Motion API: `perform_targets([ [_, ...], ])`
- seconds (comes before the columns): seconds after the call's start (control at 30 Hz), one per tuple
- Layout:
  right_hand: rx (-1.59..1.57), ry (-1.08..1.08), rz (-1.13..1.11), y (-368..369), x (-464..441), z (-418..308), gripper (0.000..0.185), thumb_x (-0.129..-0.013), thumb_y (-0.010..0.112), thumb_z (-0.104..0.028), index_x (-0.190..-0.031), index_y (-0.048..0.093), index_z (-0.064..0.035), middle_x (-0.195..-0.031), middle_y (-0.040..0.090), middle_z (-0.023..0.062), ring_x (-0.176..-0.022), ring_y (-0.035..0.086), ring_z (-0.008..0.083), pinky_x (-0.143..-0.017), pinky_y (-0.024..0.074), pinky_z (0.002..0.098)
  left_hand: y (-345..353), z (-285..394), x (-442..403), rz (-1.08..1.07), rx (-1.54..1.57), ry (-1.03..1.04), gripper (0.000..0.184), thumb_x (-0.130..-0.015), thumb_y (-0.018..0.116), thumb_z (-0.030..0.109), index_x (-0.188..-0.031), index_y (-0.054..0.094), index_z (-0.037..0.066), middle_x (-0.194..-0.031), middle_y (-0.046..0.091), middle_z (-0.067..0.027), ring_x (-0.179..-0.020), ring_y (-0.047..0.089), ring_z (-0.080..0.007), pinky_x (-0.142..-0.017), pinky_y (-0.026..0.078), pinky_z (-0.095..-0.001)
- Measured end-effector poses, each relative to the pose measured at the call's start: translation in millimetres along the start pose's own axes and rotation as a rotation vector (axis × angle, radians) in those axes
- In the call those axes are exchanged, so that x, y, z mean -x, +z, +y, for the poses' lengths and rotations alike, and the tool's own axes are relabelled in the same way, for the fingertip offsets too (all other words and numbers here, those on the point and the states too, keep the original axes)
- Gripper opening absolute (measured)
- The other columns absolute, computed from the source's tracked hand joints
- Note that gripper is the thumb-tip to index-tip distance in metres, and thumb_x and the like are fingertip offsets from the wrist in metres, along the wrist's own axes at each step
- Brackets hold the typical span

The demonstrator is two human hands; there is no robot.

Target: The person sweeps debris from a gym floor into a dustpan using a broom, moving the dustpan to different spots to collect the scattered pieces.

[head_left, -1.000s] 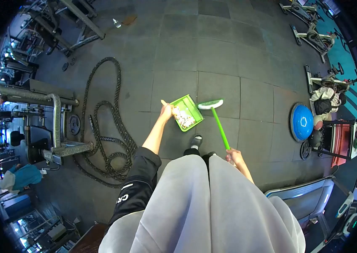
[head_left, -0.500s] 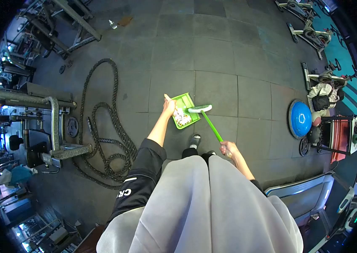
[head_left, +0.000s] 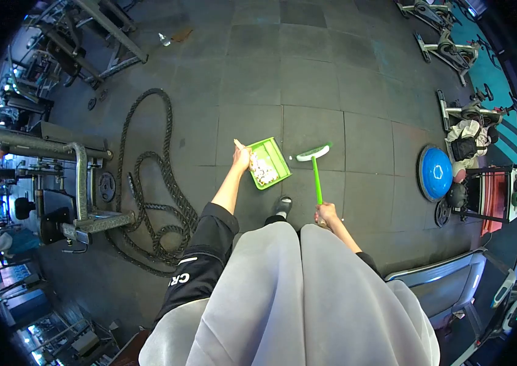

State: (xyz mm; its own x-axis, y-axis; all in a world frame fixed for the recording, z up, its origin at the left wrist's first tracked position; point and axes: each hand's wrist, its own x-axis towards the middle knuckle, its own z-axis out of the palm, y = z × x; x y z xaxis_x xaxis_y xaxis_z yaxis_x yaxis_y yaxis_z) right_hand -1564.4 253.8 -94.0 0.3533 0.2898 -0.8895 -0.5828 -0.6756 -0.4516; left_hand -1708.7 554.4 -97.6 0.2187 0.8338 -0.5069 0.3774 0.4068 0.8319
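My left hand (head_left: 242, 157) is closed on the left edge of a green dustpan (head_left: 277, 160). Small white scraps (head_left: 263, 172) lie in a heap in the pan's left part. My right hand (head_left: 326, 214) grips the green handle of a hand brush (head_left: 317, 180). The brush's pale head (head_left: 313, 153) is over the floor to the right of the dustpan, apart from it. A tiny white bit (head_left: 290, 158) shows between the pan and the brush head.
A thick black rope (head_left: 167, 158) lies looped on the dark tiled floor at left, beside a weight machine (head_left: 81, 183). A blue balance dome (head_left: 434, 173) is at right, near exercise bikes (head_left: 447, 52). A treadmill (head_left: 447, 280) stands at lower right; a plastic bottle (head_left: 164, 39) lies far off.
The brush head has moved right, away from the dustpan's edge to the floor, and its handle is more upright in view. The dustpan has barely shifted.
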Motion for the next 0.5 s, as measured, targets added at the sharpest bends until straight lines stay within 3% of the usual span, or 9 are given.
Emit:
perform_targets([
  [0.13,0.019,0.072,-0.165,-11,9,-4,0.027,-0.072,0.045,-0.003,-0.098,0.043,-0.0014,-0.048,0.040,0.0045,-0.036,0.037,0.0115,-0.032,0.0330,0.0246,5,-5,-10,-0.006,-0.091,-0.027,0.023,-0.056,0.045,0.015,-0.073,0.044,0.000,-0.073,0.051,-0.0146,-0.066,0.052,-0.0229,-0.058,0.040,-0.0326],
  [0.2,-0.001,0.078,-0.193,-30,24,-1,0.019,-0.072,0.046,-0.004,-0.091,0.047,-0.0001,-0.048,0.041,0.0046,-0.036,0.039,0.0114,-0.032,0.0351,0.0250,6,1,-8,-0.032,-0.128,-0.034,0.023,-0.057,0.044,0.016,-0.072,0.046,-0.001,-0.073,0.051,-0.0156,-0.068,0.052,-0.0236,-0.060,0.040,-0.0327],
  [0.3,-0.167,0.110,-0.273,-44,52,-8,0.037,-0.071,0.048,-0.005,-0.107,0.041,-0.0043,-0.051,0.042,0.0046,-0.038,0.038,0.0097,-0.033,0.0322,0.0226,4,1,-15,-0.021,-0.195,-0.005,0.022,-0.058,0.043,0.017,-0.070,0.046,-0.001,-0.074,0.052,-0.0169,-0.072,0.052,-0.0259,-0.064,0.039,-0.0335],
  [0.4,-0.293,0.090,-0.249,-48,77,-12,0.037,-0.071,0.048,-0.005,-0.108,0.041,-0.0062,-0.051,0.041,0.0046,-0.038,0.037,0.0098,-0.033,0.0323,0.0233,1,-13,-18,0.034,-0.183,-0.020,0.023,-0.059,0.043,0.018,-0.070,0.047,-0.002,-0.076,0.052,-0.0183,-0.076,0.051,-0.0272,-0.066,0.039,-0.0341],
  [0.5,-0.203,0.024,-0.173,-41,59,-11,0.039,-0.073,0.046,-0.006,-0.110,0.037,-0.0070,-0.049,0.039,0.0037,-0.036,0.036,0.0105,-0.031,0.0319,0.0238,1,-29,-33,0.025,-0.081,0.033,0.026,-0.059,0.045,0.018,-0.075,0.045,-0.003,-0.075,0.052,-0.0171,-0.073,0.052,-0.0261,-0.065,0.039,-0.0332],
])
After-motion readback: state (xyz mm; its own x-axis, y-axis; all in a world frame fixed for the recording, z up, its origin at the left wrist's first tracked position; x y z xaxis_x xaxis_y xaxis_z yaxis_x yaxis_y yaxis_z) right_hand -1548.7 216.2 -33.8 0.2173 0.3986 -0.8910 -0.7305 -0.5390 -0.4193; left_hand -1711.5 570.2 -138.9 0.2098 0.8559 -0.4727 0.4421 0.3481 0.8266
